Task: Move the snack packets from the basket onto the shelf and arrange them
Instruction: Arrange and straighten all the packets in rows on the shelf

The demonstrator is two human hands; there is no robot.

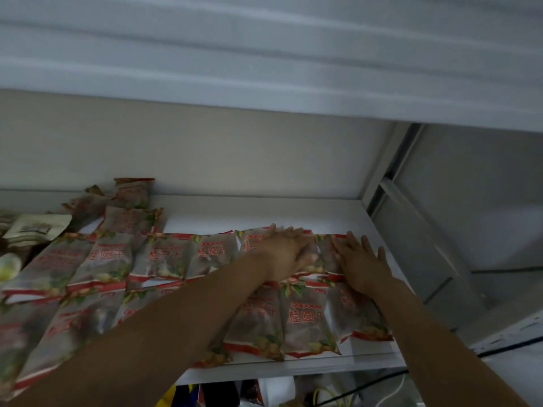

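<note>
Front row: flat, translucent, red-edged packets (pixel 308 321) overlap on the smooth white shelf (pixel 264 212); behind, at the second row's right end, left hand (pixel 282 254) and right hand (pixel 361 262) press flat on crinkly packets, fingers straight, gripping nothing.

Left forearm (pixel 164 327) hides several front-row snack packets (pixel 305 318) from me. Left edge crops the rows. Can't read the white pouch (pixel 38 227) label, too blurred. Clutter (pixel 249 392) under the shelf (pixel 264 370) cropped, unidentifiable.
</note>
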